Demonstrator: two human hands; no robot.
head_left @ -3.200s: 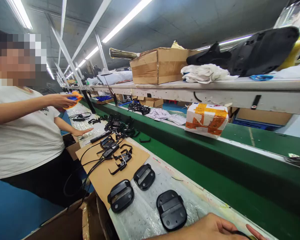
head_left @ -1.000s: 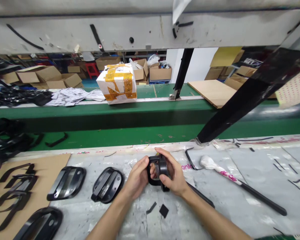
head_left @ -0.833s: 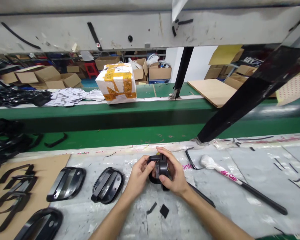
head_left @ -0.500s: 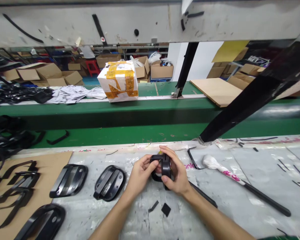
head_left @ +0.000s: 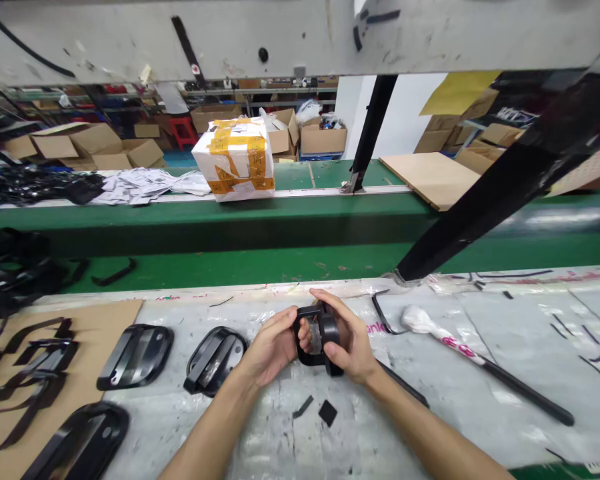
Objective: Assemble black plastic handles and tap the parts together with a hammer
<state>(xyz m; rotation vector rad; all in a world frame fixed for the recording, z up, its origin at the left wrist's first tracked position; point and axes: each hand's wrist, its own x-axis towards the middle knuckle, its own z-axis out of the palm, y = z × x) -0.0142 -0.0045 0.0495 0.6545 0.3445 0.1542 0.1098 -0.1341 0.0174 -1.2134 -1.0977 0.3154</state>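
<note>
Both my hands hold one black plastic frame part (head_left: 321, 328) just above the plastic-covered bench (head_left: 480, 413). My left hand (head_left: 270, 347) grips its left side, with the thumb pressed into the opening. My right hand (head_left: 347, 340) wraps over its right side and top. To the left on the bench lie three black oval housings: one near my left wrist (head_left: 214, 359), a second (head_left: 136, 355) further left, and a third (head_left: 80, 443) at the bottom left. Two small black scraps (head_left: 320, 410) lie under my hands.
A brown cardboard sheet (head_left: 105, 320) at left carries thin black frame pieces (head_left: 27, 373). A stick with a white cloth-wrapped tip (head_left: 480, 367) lies at right. Behind the bench runs a green conveyor (head_left: 280, 263), with a taped white box (head_left: 235, 167), loose papers (head_left: 140, 187) and a slanted black post (head_left: 505, 180).
3.2 s ago the view faced left along the line towards a person in a white shirt; it has since swung to the bench. Over the last second my hands have kept gripping the part, shifting it slightly.
</note>
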